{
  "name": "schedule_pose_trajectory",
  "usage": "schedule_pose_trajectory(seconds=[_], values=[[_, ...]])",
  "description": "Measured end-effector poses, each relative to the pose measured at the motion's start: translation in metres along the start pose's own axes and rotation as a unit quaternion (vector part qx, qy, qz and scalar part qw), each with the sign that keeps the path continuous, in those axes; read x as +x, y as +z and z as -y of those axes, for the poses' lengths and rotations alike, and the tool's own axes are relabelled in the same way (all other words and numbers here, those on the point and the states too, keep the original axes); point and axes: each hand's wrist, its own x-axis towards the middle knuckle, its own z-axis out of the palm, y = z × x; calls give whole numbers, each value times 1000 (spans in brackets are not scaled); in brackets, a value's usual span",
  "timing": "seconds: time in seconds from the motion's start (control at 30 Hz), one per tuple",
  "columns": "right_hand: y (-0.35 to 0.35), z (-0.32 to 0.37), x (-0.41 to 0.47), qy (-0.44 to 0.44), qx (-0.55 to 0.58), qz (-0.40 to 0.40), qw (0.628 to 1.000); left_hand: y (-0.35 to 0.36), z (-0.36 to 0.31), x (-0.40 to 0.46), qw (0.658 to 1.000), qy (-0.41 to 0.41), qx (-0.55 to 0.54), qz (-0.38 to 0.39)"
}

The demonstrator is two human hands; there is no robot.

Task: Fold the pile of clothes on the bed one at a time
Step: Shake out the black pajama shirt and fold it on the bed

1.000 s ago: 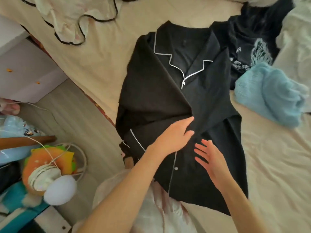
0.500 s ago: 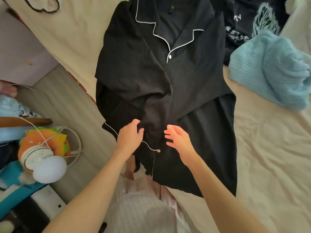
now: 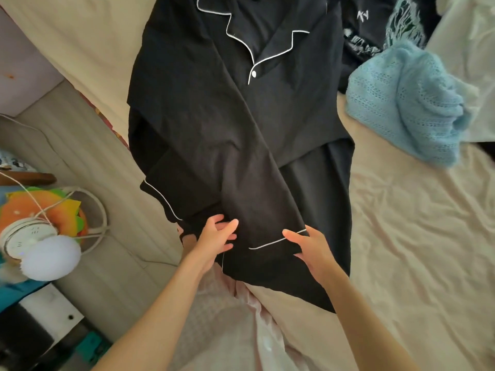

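A black pyjama shirt (image 3: 214, 108) with white piping lies collar-away on the cream bed sheet (image 3: 401, 250), both sleeves folded in across its front. My right hand (image 3: 310, 247) pinches the piped cuff (image 3: 270, 243) of the sleeve lying across the lower front, thumb on top and fingers underneath. My left hand (image 3: 215, 235) rests on the fabric just left of that cuff, fingers fairly straight. The other sleeve's piped cuff (image 3: 160, 196) hangs over the bed's left edge. More clothes wait at the far right: a light blue knit (image 3: 407, 100) and a black printed top (image 3: 375, 30).
A pale garment (image 3: 468, 49) lies at the far right edge. Left of the bed is wood-look floor (image 3: 80, 145) with a small white fan (image 3: 40, 247), an orange plush toy (image 3: 24, 207), cables and boxes. My own pale pink clothing (image 3: 235, 330) fills the bottom centre.
The view tipped down and closer to the shirt. Both hands moved toward the near hem; my right hand took hold of the sleeve cuff, and my left hand shifted beside it.
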Motion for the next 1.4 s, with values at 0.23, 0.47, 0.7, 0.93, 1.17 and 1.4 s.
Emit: schedule_pose_trajectory(seconds=[0.23, 0.47, 0.7, 0.93, 1.17, 1.4], values=[[-55, -12, 1, -5, 98, -94, 991, 18, -1, 2, 996, 58, 11, -69], [-71, -7, 6, -17, -13, -194, 981, -8, -10, -11, 993, 50, 64, -89], [-24, 64, -10, -217, -268, -224, 911, -66, -52, -17, 989, 71, -14, -132], [81, 210, 8, -371, -318, -120, 864, -110, -151, 18, 981, 106, -83, -139], [157, 350, 39, -440, -360, -133, 812, -117, -205, 51, 958, -64, -279, 1], [197, 426, 60, -372, -410, -218, 804, -132, -217, 59, 949, -80, -302, -48]])
